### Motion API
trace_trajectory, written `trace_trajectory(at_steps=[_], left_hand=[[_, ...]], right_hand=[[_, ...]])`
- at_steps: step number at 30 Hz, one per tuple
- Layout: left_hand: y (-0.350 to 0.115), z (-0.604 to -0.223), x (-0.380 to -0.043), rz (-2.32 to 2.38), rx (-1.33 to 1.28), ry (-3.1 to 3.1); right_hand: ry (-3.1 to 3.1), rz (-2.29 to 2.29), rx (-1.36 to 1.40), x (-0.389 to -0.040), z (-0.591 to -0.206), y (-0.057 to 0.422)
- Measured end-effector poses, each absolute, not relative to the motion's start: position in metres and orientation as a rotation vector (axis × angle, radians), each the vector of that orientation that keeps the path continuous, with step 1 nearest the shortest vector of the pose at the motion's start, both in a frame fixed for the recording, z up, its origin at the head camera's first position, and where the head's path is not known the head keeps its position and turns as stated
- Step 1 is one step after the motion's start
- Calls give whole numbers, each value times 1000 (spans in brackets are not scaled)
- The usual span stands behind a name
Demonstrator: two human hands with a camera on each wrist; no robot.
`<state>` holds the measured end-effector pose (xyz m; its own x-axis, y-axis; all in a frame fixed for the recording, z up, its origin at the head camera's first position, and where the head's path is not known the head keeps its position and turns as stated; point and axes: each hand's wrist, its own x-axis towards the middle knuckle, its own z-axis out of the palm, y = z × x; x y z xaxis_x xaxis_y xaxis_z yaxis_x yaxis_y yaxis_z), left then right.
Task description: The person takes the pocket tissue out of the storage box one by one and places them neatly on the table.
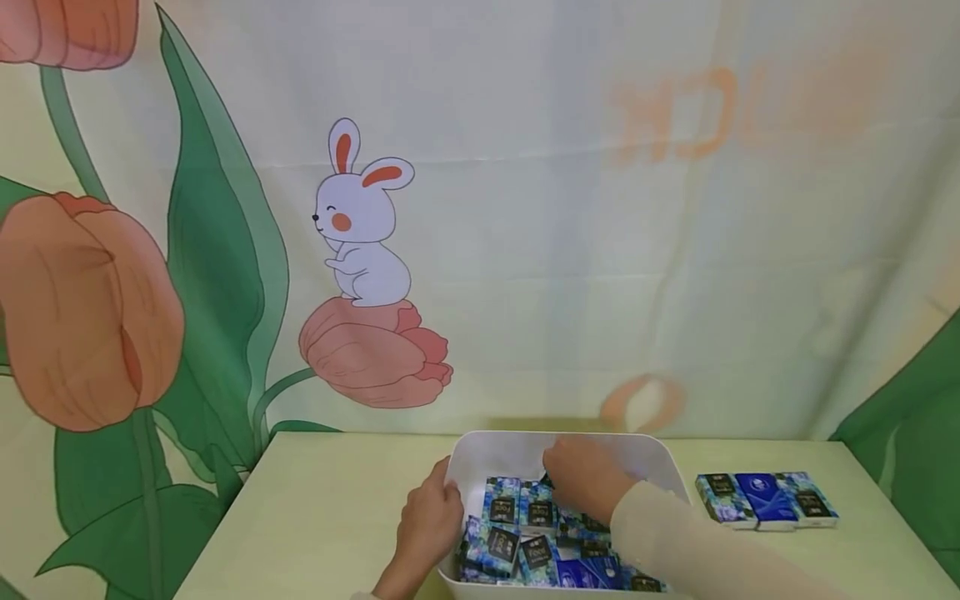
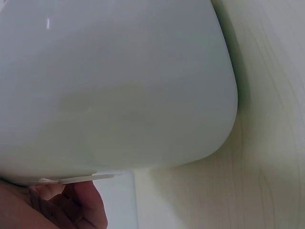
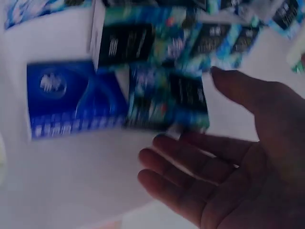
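A white plastic bin (image 1: 472, 454) stands at the table's front edge, holding several small flat packs, most of them blue-green floral with a black label (image 1: 501, 500). My left hand (image 1: 427, 517) grips the bin's left rim; in the left wrist view its curled fingers (image 2: 93, 205) show at the rim. Inside the bin, toward its back, is my right hand (image 1: 588, 475). In the right wrist view that hand (image 3: 224, 162) has its thumb and fingers spread beside the end of a floral pack (image 3: 167, 98). A plain blue pack (image 3: 74, 100) lies left of that one.
On the table (image 1: 330, 508) right of the bin lies a row of three packs, a blue one (image 1: 767, 497) between two floral ones (image 1: 723, 500). Behind the table hangs a curtain (image 1: 525, 250) printed with tulips and a rabbit.
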<state>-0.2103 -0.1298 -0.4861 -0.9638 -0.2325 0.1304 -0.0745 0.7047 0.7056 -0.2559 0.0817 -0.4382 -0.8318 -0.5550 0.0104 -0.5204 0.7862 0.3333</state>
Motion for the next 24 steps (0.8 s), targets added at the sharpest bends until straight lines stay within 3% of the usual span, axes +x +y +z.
trace_trajectory(at_steps=[5,11,18,24], left_hand=[[-127,-486,-210,-1105,224,-2700],[-130,-487,-209,-1075,260,-2700],[-131,-485,-209,-1072,256,-2703],[-127,-483,-212,-1077,227,-2710]], right_hand=[[-2724,-792,670,-247,-463,65],[-2652,-694,529,-243,-481,57],[-2559,-653,648,-255,-483,65],[-2863,117,886,-267,-460,85]])
